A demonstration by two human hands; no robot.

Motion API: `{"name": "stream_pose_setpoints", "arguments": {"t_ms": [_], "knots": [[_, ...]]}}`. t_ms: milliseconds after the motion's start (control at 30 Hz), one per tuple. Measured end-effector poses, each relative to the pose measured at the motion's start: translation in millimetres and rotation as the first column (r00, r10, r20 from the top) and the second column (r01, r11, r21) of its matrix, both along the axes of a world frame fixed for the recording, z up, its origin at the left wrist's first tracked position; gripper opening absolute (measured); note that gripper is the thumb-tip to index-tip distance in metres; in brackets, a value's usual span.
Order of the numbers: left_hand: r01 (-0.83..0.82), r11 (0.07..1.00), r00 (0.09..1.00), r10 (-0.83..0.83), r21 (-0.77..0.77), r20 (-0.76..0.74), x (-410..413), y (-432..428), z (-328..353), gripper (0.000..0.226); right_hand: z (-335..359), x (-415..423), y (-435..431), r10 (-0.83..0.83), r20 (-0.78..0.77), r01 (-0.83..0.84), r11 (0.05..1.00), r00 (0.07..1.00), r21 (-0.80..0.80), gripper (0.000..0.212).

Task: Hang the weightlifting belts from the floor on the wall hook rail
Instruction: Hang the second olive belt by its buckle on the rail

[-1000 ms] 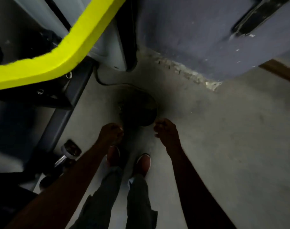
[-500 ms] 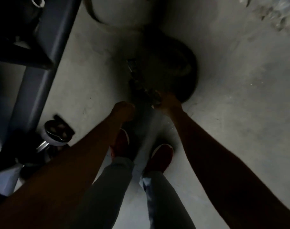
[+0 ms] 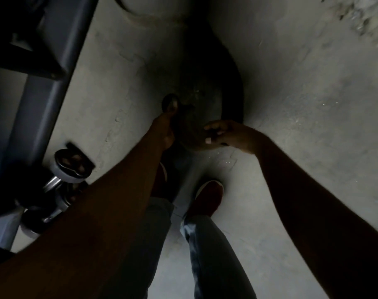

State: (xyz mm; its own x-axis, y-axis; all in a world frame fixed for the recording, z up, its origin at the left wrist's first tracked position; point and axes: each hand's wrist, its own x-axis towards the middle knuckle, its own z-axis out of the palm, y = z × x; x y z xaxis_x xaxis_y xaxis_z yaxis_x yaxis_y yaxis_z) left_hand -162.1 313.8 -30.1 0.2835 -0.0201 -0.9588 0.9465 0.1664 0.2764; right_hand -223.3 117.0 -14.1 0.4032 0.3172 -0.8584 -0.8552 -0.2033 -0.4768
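Observation:
A dark, coiled weightlifting belt (image 3: pixel 205 100) lies on the grey concrete floor just ahead of my feet, hard to make out in the dim light. My left hand (image 3: pixel 165 128) grips the belt's left end, which sticks up as a dark rounded tab above my fingers. My right hand (image 3: pixel 229 134) holds the belt's near right edge, thumb on top. The wall hook rail is out of view.
A dark metal machine frame (image 3: pixel 45 78) runs along the left. Dumbbells (image 3: pixel 61 182) lie at its foot, near my left arm. My two red shoes (image 3: pixel 209 197) stand below the belt. Another belt's curved edge (image 3: pixel 138 14) shows at the top. Crumbled wall base (image 3: pixel 360 20) is top right.
The view dropped from the wall and yellow frame down to the floor. Both hands came down onto the belt and took hold of its near edge.

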Motion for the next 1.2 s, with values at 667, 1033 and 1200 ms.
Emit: {"name": "stream_pose_setpoints", "arguments": {"t_ms": [667,1033,1200], "knots": [[0.326,0.912,0.916,-0.238,-0.249,0.324,-6,-66,397,0.034,360,-44,-38,-0.621,0.389,0.681,0.732,0.681,-0.022,0.025],[0.549,0.831,0.496,-0.412,0.092,0.765,-9,-103,603,0.025,596,-53,-52,-0.555,0.638,0.678,0.732,0.534,0.069,0.039],[0.518,0.849,0.289,-0.292,0.108,0.912,-5,-123,696,0.044,686,-44,-69,-0.515,0.765,0.683,0.718,0.388,0.138,0.044]]}}
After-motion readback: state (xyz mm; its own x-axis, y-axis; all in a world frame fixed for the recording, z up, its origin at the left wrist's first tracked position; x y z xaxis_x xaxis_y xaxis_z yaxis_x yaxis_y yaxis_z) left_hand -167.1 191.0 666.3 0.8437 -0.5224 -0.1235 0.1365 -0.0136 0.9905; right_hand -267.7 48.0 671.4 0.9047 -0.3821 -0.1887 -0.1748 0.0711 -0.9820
